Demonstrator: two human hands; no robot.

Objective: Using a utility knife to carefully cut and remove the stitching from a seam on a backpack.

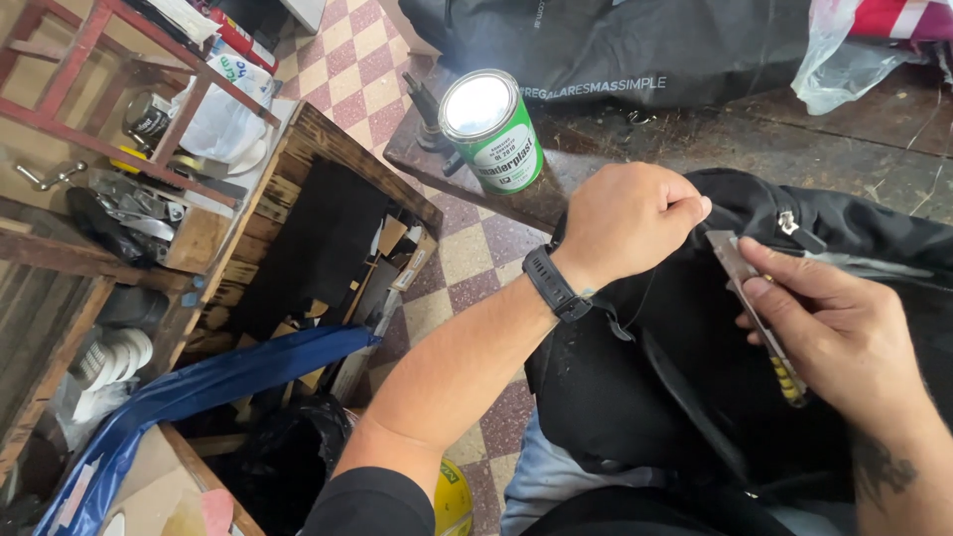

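Green-and-white tin can [491, 129] stands upright near the edge of the dark wooden table [695, 149], lid on, contents not visible. Wooden crate [298, 189] on the floor to the left is open, holding black sheet material and cardboard-coloured scraps; blue plastic sheet [199, 392] drapes over its near side. Checkered floor [467, 248] shows in a narrow strip between crate and table, little free room there. Black bag [675, 377] lies on the person's lap, its top against the table edge, zipper pull [789, 223] showing near the top. Left hand [625, 223], with a black wristband [554, 283], is closed in a fist, grip pinching the bag fabric at its upper edge. Right hand [844, 328] has its grip clamped on a thin utility knife [756, 313], thumb along the handle, blade tip touching the bag just beside the left fist.
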